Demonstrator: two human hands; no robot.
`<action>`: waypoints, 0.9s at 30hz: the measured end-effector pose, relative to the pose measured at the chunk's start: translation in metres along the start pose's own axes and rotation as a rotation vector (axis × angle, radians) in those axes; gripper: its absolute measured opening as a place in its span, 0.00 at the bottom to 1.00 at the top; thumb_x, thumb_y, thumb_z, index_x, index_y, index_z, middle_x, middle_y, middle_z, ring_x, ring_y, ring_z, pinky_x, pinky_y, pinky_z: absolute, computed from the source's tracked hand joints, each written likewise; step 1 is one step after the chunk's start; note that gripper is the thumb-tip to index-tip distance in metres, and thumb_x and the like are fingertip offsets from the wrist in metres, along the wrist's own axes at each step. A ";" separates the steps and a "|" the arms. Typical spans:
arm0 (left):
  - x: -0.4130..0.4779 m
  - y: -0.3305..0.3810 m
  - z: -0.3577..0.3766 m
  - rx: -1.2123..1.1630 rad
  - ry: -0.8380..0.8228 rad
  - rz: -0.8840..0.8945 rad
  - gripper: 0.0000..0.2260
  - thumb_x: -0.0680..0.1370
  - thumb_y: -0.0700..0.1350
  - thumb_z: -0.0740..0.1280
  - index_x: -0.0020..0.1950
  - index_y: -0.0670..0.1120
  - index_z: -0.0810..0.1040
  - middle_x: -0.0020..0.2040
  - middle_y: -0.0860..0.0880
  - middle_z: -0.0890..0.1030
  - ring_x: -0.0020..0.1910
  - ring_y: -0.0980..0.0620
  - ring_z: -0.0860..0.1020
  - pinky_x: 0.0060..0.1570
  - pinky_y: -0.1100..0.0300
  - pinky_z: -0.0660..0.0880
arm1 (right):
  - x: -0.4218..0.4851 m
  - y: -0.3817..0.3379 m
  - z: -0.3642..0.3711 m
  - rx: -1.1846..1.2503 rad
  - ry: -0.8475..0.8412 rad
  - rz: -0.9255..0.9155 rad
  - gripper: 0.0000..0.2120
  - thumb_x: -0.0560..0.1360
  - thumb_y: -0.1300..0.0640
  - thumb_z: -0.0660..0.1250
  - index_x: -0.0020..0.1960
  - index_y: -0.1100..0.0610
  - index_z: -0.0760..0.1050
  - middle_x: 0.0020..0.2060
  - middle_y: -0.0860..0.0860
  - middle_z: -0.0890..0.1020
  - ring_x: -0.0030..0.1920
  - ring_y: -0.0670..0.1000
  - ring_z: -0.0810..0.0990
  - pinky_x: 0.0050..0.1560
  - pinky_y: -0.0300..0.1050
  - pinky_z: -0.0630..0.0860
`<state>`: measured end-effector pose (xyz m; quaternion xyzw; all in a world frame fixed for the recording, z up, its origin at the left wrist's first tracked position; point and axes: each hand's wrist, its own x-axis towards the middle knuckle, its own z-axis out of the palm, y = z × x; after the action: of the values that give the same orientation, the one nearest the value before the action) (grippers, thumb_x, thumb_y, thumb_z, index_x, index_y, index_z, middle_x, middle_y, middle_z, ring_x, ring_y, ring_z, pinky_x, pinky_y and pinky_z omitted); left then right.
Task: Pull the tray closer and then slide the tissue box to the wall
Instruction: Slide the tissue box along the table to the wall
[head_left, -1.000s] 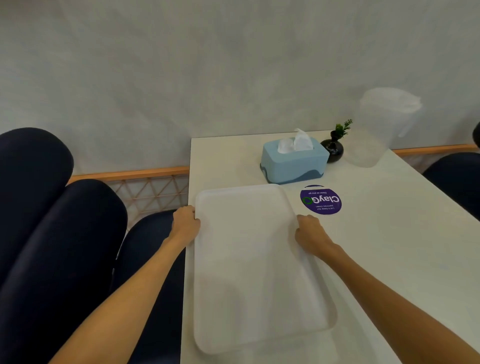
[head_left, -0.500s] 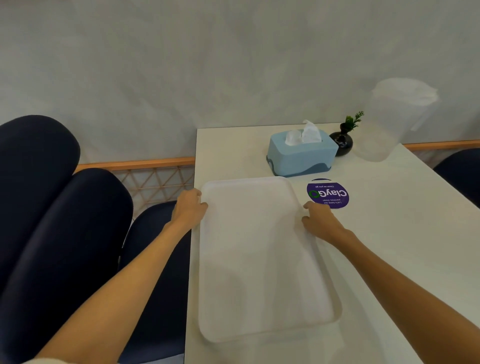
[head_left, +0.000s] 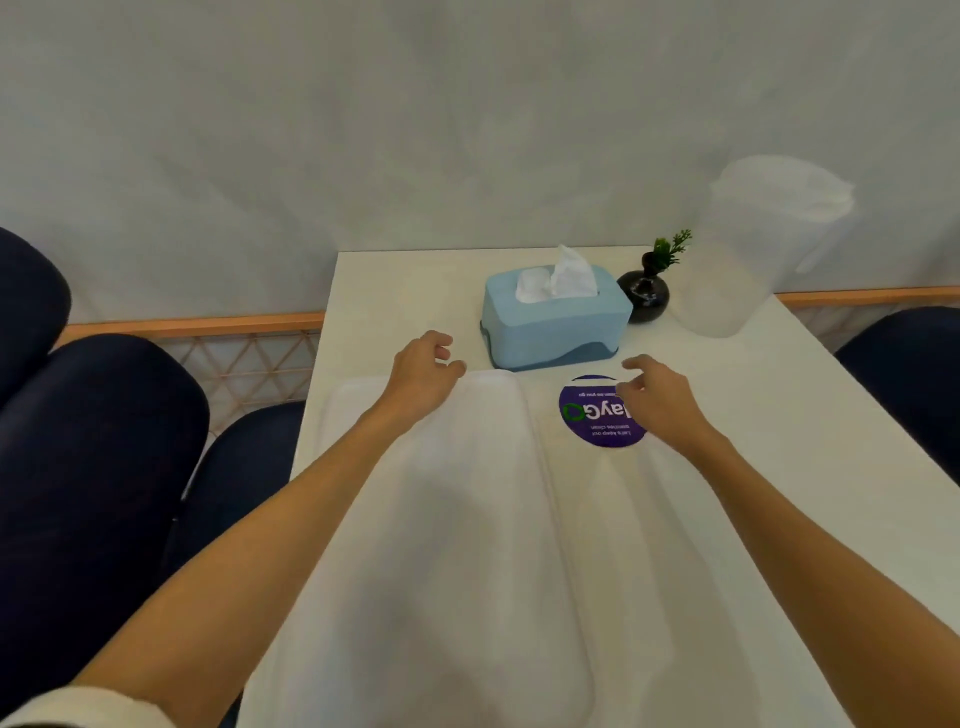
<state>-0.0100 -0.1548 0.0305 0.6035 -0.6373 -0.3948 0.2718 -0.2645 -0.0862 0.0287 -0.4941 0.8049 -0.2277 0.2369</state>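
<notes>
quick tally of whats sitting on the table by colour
white or clear: 2, the tray and the pitcher
blue: 1, the tissue box
black: 1, the small vase with a green sprig
purple: 1, the round sticker
total: 5

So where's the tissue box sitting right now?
In the head view the tissue box sits toward the far end of the table, just left of the small black vase and beyond the tray.
</notes>
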 end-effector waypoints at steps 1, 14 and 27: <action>0.006 0.005 0.008 -0.016 0.005 -0.018 0.21 0.78 0.45 0.65 0.70 0.44 0.68 0.66 0.44 0.75 0.61 0.48 0.75 0.51 0.61 0.68 | 0.010 0.001 -0.005 0.049 -0.001 0.005 0.23 0.77 0.58 0.63 0.70 0.60 0.65 0.61 0.62 0.77 0.53 0.59 0.80 0.44 0.47 0.77; 0.117 0.034 0.050 -0.279 -0.003 -0.311 0.26 0.80 0.58 0.55 0.70 0.42 0.66 0.64 0.46 0.73 0.55 0.49 0.71 0.52 0.56 0.71 | 0.153 -0.027 0.019 0.516 -0.149 -0.069 0.25 0.79 0.44 0.57 0.71 0.55 0.62 0.57 0.50 0.72 0.56 0.51 0.72 0.52 0.46 0.70; 0.168 -0.001 -0.014 -0.295 0.092 -0.219 0.24 0.79 0.61 0.53 0.69 0.48 0.67 0.60 0.48 0.75 0.59 0.48 0.74 0.54 0.56 0.69 | 0.180 -0.100 0.080 0.696 -0.088 -0.124 0.24 0.76 0.48 0.63 0.69 0.53 0.64 0.56 0.51 0.74 0.55 0.51 0.74 0.57 0.50 0.75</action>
<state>-0.0188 -0.3220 0.0149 0.6402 -0.4901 -0.4830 0.3414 -0.2185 -0.2999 -0.0021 -0.4411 0.6365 -0.4810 0.4111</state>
